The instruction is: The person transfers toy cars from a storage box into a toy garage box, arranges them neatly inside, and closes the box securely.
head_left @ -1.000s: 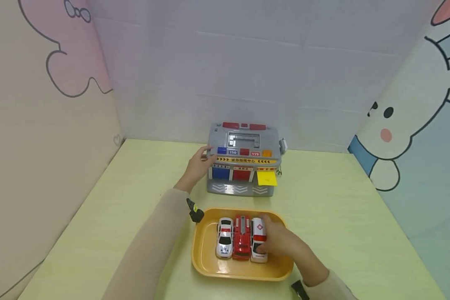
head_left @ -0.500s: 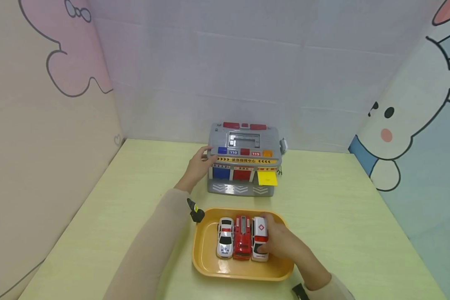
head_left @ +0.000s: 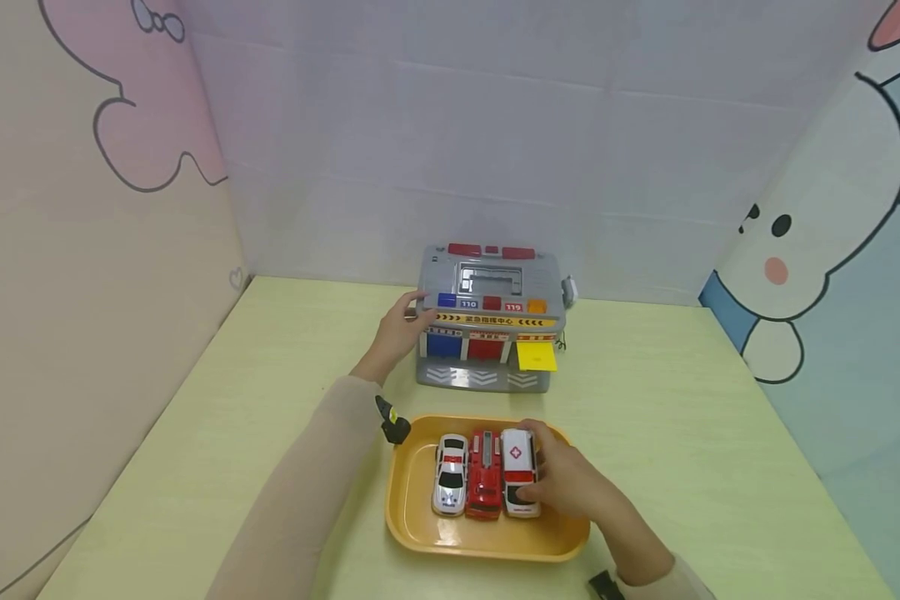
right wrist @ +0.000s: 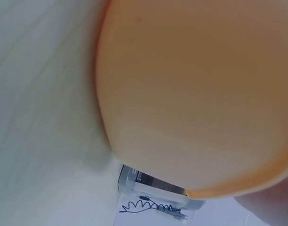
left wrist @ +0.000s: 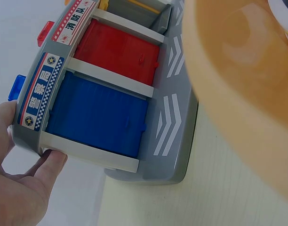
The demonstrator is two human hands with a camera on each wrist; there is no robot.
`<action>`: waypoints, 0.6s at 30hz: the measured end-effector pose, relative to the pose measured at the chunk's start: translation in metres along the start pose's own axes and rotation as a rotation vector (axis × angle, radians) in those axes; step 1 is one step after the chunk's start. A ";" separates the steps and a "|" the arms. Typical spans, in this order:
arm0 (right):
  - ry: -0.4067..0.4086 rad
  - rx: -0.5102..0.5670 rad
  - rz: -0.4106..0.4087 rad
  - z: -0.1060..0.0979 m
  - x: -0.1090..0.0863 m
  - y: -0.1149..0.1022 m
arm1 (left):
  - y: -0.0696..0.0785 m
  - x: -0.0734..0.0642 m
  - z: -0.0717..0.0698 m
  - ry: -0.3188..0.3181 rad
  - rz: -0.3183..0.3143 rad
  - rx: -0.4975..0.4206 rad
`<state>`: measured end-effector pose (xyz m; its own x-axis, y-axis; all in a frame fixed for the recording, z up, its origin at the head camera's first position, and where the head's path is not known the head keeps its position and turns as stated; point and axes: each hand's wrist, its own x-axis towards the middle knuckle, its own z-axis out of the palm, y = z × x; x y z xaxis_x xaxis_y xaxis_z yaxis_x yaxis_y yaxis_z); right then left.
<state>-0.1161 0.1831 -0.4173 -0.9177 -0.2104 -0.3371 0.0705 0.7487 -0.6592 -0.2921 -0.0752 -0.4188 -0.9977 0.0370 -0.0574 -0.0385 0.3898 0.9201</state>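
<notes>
In the head view my right hand (head_left: 572, 482) grips a white toy ambulance (head_left: 519, 458) with a red cross on its roof, thumb at its front end and fingers at its rear. Beside it in the yellow tray (head_left: 487, 546) lie a red toy fire engine (head_left: 484, 487) and a white toy police car (head_left: 450, 483). My left hand (head_left: 397, 335) holds the left roof corner of a grey toy garage (head_left: 438, 377). In the left wrist view its fingers (left wrist: 52, 165) reach under the roof's overhang. The tray's wall (right wrist: 191, 103) hides my right hand's grip in the right wrist view.
The garage's blue door (left wrist: 99, 115) and red door (left wrist: 118, 52) are down, while its yellow door (head_left: 536, 357) sticks out raised. A grey handset with a cord (head_left: 568, 292) hangs on the garage's right side. Printed cloth walls surround the pale table (head_left: 690, 417).
The ambulance has risen and shifted slightly away from me in my right hand, its roof now more in sight. My left hand keeps its place on the garage.
</notes>
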 end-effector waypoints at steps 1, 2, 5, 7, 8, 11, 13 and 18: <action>0.002 0.011 0.007 -0.002 -0.001 0.000 | 0.000 0.000 0.000 0.001 -0.001 0.001; 0.001 0.024 0.013 -0.003 -0.002 0.000 | 0.000 0.000 0.000 0.001 -0.001 0.001; -0.002 0.063 0.012 -0.009 -0.006 0.002 | 0.000 0.000 0.000 -0.001 -0.004 -0.001; -0.004 0.097 -0.003 -0.013 -0.009 0.004 | -0.001 0.000 0.000 -0.003 -0.004 0.000; -0.009 0.118 -0.009 -0.015 -0.010 0.005 | -0.001 0.000 0.000 -0.004 -0.005 -0.001; -0.029 0.192 -0.023 -0.024 -0.013 0.007 | -0.002 0.000 0.000 -0.007 -0.003 -0.002; -0.047 0.230 -0.021 -0.031 -0.014 0.008 | -0.002 0.001 0.000 -0.006 -0.004 -0.003; -0.075 0.279 -0.014 -0.043 -0.013 0.012 | -0.001 0.000 0.000 -0.007 -0.005 -0.005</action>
<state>-0.1200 0.2225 -0.3918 -0.8885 -0.2736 -0.3683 0.1720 0.5456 -0.8202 -0.2925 -0.0758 -0.4192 -0.9971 0.0412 -0.0641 -0.0434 0.3856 0.9217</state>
